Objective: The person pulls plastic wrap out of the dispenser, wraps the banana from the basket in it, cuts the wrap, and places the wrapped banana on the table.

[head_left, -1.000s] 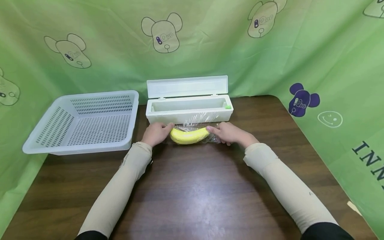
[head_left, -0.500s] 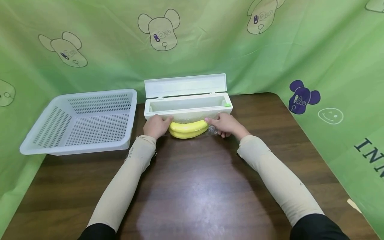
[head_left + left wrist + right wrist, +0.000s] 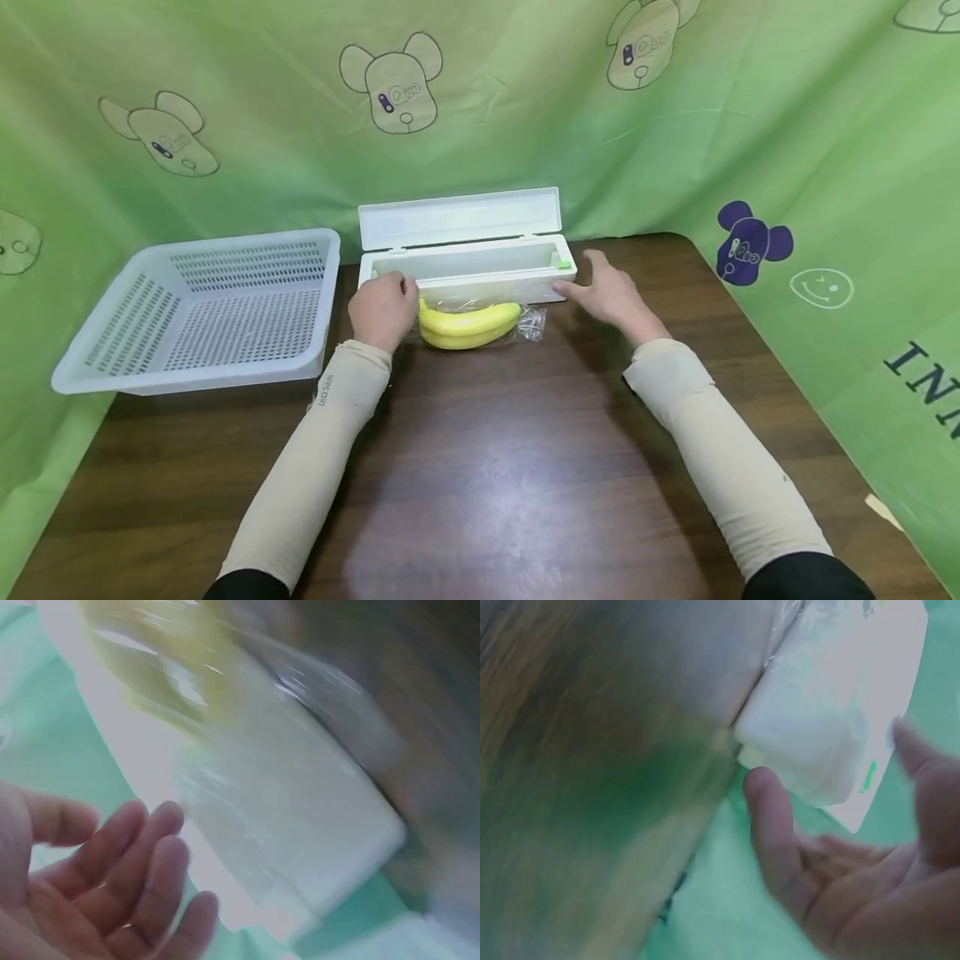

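Has left hand (image 3: 382, 312) and right hand (image 3: 611, 293) released near the white box (image 3: 480, 286). Has bananas (image 3: 468, 325) under clear film (image 3: 532, 324) between.

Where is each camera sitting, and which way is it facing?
Head: worn on the head, looking forward and down at the table, white box and yellow fruit; left hand, right hand and both sleeves show.
Left wrist: on that wrist, looking past the left hand's fingers at the yellow fruit and white box.
Right wrist: on that wrist, looking past the right hand's fingers at the white box's end and the table.
Head and right wrist share the white box's green tab.
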A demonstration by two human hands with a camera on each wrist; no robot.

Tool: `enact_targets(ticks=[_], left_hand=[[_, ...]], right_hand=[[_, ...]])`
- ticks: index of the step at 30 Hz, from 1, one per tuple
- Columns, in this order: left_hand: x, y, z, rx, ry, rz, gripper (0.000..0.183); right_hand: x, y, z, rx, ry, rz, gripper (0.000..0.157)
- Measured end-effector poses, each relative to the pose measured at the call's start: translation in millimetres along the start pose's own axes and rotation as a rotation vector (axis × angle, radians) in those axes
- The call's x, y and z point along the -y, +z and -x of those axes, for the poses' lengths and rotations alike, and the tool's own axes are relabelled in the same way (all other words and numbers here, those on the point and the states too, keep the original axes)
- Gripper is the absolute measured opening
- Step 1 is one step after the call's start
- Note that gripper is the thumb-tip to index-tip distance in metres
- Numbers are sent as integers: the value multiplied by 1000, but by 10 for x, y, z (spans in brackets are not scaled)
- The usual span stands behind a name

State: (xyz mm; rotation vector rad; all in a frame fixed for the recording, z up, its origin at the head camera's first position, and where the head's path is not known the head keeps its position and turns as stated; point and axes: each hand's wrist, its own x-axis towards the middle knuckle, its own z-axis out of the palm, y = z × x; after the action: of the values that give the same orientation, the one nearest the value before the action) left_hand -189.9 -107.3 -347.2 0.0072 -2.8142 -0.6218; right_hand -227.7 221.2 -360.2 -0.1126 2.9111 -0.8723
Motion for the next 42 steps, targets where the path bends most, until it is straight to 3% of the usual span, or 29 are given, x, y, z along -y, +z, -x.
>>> enact_targets(ticks=[2,5,8,13,17,20,24,28,33,37,42], left_hand=[[-158,2,-44,1,44,95,37],[-426,39,-145,72,114,287,30],[-697,116,-254,158,178,449,26],[-1078,300,-431,270,262,563,27],[-1291,509,-562,420,285,685,34],[-1370,681,-621,520,232,747,40],[-1421,823,-637,531,163,650,41],[-1475,853,-641,476,176,493,41],[-1506,867,-642,427,131,347,37],[-1531,895,-620,426,93,333,31],[-1544,913,-606,392,101,370,22]], right_hand=[[-16,5,-66,12,-77,-51,105],[-19,39,-178,42,-164,-109,109],[-40,64,-264,58,-165,-140,107],[-106,88,-300,62,-122,-138,94],[-162,127,-279,18,-115,-180,89],[-188,173,-291,-5,-117,-224,89],[-183,226,-340,-13,-120,-304,87],[-151,236,-388,-42,-142,-413,78],[-137,323,-414,-31,-133,-666,75],[-167,382,-397,-26,-127,-800,74],[-198,386,-390,-58,-127,-766,72]])
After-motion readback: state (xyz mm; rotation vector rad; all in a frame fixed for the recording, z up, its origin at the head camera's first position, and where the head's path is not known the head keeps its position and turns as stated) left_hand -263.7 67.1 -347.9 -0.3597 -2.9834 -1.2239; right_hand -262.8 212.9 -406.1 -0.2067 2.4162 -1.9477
